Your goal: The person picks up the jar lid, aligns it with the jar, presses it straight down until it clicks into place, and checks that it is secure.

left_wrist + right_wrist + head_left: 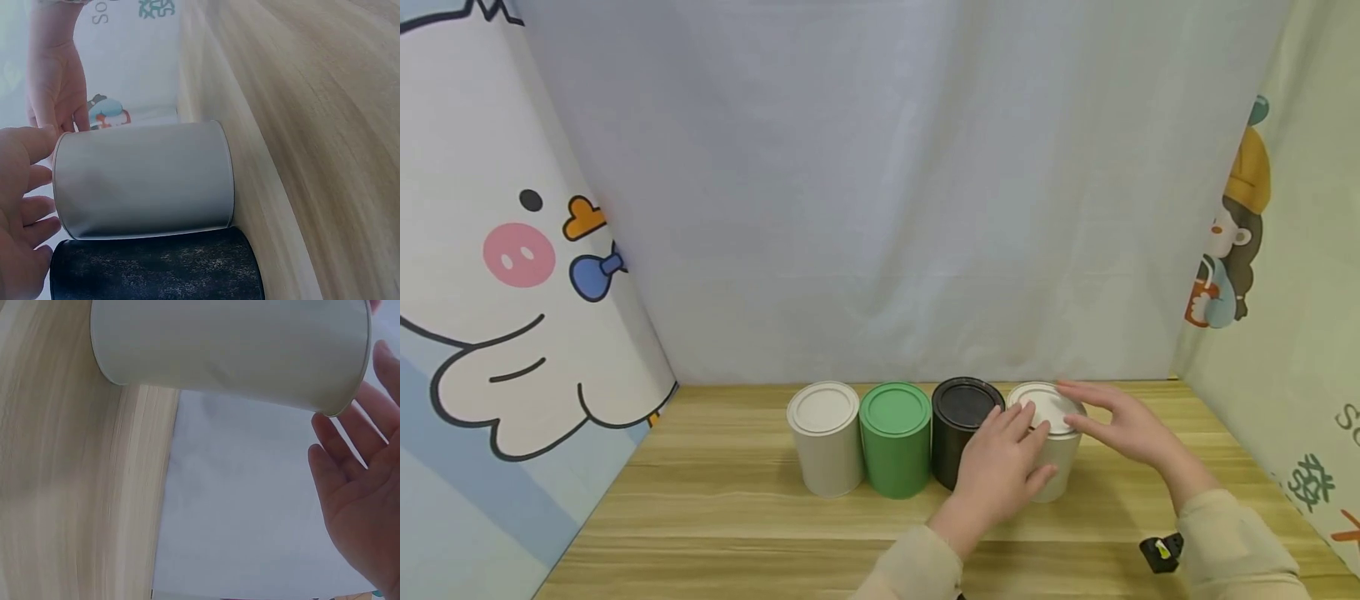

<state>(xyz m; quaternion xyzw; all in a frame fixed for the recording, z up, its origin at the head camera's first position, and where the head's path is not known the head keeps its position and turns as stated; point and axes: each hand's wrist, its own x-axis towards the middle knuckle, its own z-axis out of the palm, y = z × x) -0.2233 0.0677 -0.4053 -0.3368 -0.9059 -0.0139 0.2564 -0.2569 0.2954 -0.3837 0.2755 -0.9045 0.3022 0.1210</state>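
Four-sided by nothing but table, a white can (1060, 462) with a flat lid stands upright at the right end of a row. My left hand (1000, 462) reaches over its near left side, fingers stretched across the lid and overlapping the black can (951, 437). At the lid's right edge is my right hand (1123, 421), thumb and fingers spread apart. The left wrist view has the white can (144, 181) beside the black can (162, 269), left fingertips right at the lid rim. Fingers of the right hand (369, 487) lie along the rim in the right wrist view.
Left of the black can stand a green can (897, 458) and another white can (827, 457), side by side. A small black object (1161, 555) lies by the right sleeve on the wooden table (715, 508). A pale curtain (887, 208) hangs behind.
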